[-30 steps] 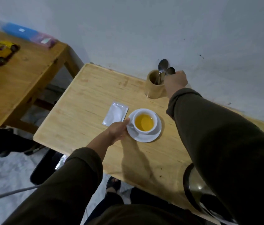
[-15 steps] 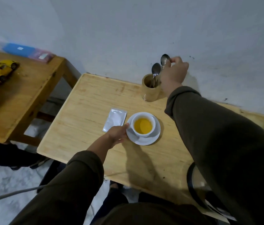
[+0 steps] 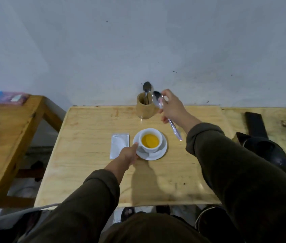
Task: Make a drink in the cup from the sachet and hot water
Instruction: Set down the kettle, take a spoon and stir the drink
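A white cup [image 3: 150, 141] holding yellow liquid stands on a white saucer [image 3: 162, 149] in the middle of the light wooden table [image 3: 89, 165]. My left hand [image 3: 129, 154] grips the saucer's left rim. A silver sachet [image 3: 118, 145] lies flat just left of the saucer. My right hand [image 3: 171, 106] holds a metal spoon [image 3: 166, 114] in the air, bowl up, beside the wooden holder [image 3: 145, 107]. One more spoon [image 3: 146, 91] stands in that holder.
A dark kettle [image 3: 267, 151] sits at the table's right side, with a black strip [image 3: 255, 124] behind it. A second wooden table [image 3: 3, 137] stands to the left, bearing a blue and pink box [image 3: 1, 97]. The grey wall rises right behind the holder.
My right hand has drawn one spoon out of the holder and carried it right and toward me. My left hand stays on the saucer. The camera has tilted up.
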Motion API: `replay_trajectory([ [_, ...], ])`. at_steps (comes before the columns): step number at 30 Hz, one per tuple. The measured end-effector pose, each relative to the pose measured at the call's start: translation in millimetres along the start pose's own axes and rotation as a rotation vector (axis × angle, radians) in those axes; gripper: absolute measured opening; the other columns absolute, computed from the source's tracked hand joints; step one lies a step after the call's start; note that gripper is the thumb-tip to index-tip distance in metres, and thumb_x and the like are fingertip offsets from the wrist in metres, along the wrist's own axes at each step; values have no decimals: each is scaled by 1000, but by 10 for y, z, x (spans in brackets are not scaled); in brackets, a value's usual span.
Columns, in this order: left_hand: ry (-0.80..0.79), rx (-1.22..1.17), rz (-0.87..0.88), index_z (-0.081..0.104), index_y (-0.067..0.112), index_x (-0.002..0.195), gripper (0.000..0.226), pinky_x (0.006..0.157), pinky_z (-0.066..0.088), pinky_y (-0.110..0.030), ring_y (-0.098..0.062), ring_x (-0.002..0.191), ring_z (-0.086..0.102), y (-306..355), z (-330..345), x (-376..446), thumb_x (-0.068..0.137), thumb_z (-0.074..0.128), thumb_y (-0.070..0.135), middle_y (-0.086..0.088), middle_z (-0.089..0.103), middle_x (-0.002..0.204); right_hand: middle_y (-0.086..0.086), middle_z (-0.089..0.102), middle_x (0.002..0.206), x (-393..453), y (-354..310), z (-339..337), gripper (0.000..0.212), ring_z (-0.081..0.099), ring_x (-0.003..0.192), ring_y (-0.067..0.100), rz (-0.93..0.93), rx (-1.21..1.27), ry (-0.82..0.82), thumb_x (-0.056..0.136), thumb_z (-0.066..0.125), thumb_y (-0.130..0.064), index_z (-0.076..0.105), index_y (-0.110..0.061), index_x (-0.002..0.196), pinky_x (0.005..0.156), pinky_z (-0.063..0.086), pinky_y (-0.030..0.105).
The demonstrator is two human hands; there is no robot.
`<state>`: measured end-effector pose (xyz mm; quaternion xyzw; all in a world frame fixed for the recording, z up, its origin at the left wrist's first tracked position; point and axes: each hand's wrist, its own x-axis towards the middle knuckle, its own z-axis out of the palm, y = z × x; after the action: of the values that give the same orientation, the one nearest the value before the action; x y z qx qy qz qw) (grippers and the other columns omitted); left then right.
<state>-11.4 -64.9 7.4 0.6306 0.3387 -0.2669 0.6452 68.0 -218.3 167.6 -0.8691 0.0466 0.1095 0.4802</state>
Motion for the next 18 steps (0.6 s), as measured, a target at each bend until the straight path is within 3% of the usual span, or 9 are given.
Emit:
replay_trajectory([
  [2,-11,-5,9,55,-1,127,56,79,45,-29,-22,87,57,7,-13,2,95,48,44,-9,62,96,7,57,96,-134,145,128,24,55,62,18,-27,-224,-63,98,41,-26,49,-24,120,49,43,22],
  [4,-32,-14,13,55,-3,126,56,67,43,-26,-17,73,55,20,-19,-15,94,49,43,-6,60,82,10,61,112,-187,284,255,30,61,88,26,-41,-459,-121,95,47,-25,54,-17,122,67,44,27],
  [6,-49,2,1,54,-2,128,57,66,43,-27,-20,78,57,38,-19,-38,94,49,43,-8,61,88,15,59,122,-209,393,355,30,58,106,33,17,-679,-179,91,50,-19,53,-10,120,76,43,33],
  [13,-42,59,-25,57,6,128,63,101,44,-40,-31,116,61,11,-76,34,87,51,54,-16,66,123,19,59,118,-319,440,504,28,57,97,32,39,-1003,-275,94,48,-16,54,1,115,72,39,31],
  [18,-30,57,-33,58,6,126,58,100,45,-40,-30,114,61,44,-68,10,89,53,50,-14,66,119,14,60,117,-332,385,522,28,61,102,27,-6,-1093,-252,92,53,-11,55,-5,119,81,48,30],
])
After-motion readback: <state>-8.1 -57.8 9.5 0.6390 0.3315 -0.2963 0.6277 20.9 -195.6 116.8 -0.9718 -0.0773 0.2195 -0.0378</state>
